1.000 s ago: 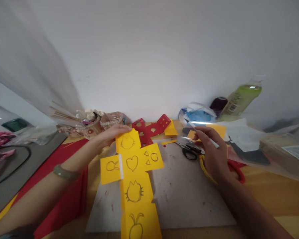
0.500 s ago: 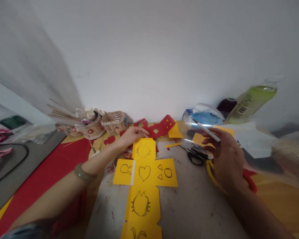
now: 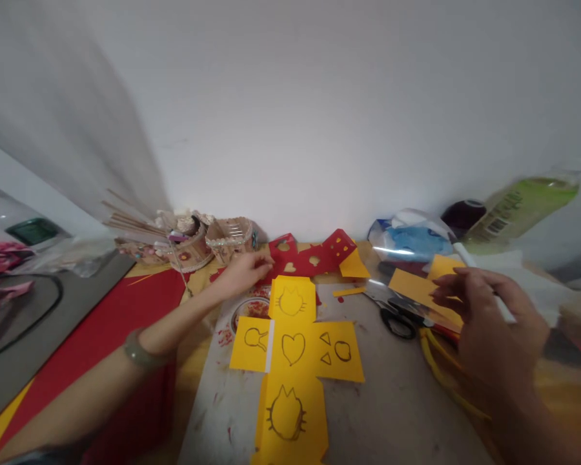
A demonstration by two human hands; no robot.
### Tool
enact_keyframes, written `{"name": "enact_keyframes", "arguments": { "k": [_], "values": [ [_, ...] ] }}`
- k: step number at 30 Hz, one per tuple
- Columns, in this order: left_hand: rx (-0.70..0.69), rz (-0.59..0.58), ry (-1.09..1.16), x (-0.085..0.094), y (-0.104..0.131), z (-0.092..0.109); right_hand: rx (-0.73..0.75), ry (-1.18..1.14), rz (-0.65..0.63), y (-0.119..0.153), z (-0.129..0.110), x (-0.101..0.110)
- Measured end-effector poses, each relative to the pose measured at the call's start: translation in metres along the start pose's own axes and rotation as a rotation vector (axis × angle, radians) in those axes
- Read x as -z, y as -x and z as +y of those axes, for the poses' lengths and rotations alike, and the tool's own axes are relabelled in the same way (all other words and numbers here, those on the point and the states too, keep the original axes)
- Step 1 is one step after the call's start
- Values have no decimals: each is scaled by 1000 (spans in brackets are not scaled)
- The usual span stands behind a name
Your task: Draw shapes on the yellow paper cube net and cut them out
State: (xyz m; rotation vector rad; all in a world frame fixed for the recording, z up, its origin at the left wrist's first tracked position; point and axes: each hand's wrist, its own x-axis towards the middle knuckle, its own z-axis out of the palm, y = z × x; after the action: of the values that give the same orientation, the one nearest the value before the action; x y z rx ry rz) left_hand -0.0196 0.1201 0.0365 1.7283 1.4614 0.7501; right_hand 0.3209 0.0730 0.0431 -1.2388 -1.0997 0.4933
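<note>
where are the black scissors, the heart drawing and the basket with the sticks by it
Black scissors (image 3: 397, 324): head view, on a handle loop's rim.
Heart drawing (image 3: 293, 349): head view, middle of the heart on the yellow paper.
Basket (image 3: 193, 254): head view, on its front wall.

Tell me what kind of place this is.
Probably a home craft table: a yellow paper cutout with pencil-like drawings, black-handled scissors, and red cut paper lie together.

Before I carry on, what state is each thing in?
Yellow cutout: unfolded, drawn on
Red cutout: holes cut through
White pen: in right hand; capping unclear
Black scissors: lying down; blade opening unclear
Bottle: tilted
Large red sheet: lying flat
Left hand: by red cutout; grip unclear
</note>
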Motion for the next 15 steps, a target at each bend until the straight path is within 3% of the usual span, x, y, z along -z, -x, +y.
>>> {"name": "enact_keyframes", "arguments": {
  "k": [1,5,10,12,15],
  "values": [
    [-27,-17,-25,-2,8,0,1,41,-1,3,2,-3],
    [-183,-45,-88,-13,47,12,17,194,-209,9,15,-16],
    [-483,-107,-240,-24,87,41,66,479,-413,-10,18,-30],
    [-696,-142,-398,-31,97,46,149,700,-502,-23,15,-40],
    [-911,-63,-520,-41,104,44,253,868,-563,-41,16,-59]
  ]
}}
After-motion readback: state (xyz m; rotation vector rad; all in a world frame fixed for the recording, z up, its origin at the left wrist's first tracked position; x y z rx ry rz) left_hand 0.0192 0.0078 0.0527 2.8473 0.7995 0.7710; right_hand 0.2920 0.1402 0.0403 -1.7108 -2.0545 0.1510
